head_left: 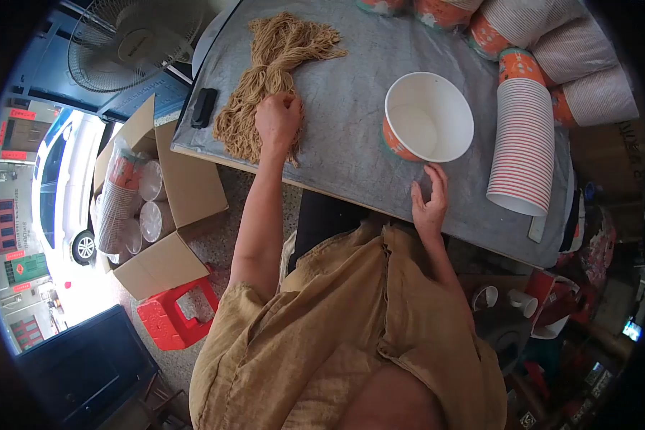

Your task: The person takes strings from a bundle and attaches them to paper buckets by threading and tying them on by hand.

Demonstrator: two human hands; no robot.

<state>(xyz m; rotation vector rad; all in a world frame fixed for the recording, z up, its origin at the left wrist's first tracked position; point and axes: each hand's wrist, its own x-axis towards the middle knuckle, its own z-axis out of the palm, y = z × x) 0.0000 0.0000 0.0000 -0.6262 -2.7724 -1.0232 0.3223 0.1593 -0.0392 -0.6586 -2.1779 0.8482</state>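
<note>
A bundle of tan string [283, 39], tied round its middle, lies spread at the left of the table. My left hand [278, 120] is closed over its lower part, fingers curled on the strands; the fingertips are partly hidden. A large white paper tub [426, 118] with an orange-printed outside stands tilted toward me, and its inside shows no contents. Just below its base is my right hand [430, 199], thumb and fingers apart, holding nothing. Whether the fingertips touch the tub, I cannot tell. A black oblong object [204, 107] lies left of the string.
A long stack of nested paper tubs [522, 136] lies at the table's right, with several wrapped stacks [545, 43] behind. An open cardboard box [197, 179] holding wrapped tubs stands left of the table, beside a red stool [168, 315] and below a fan [132, 46].
</note>
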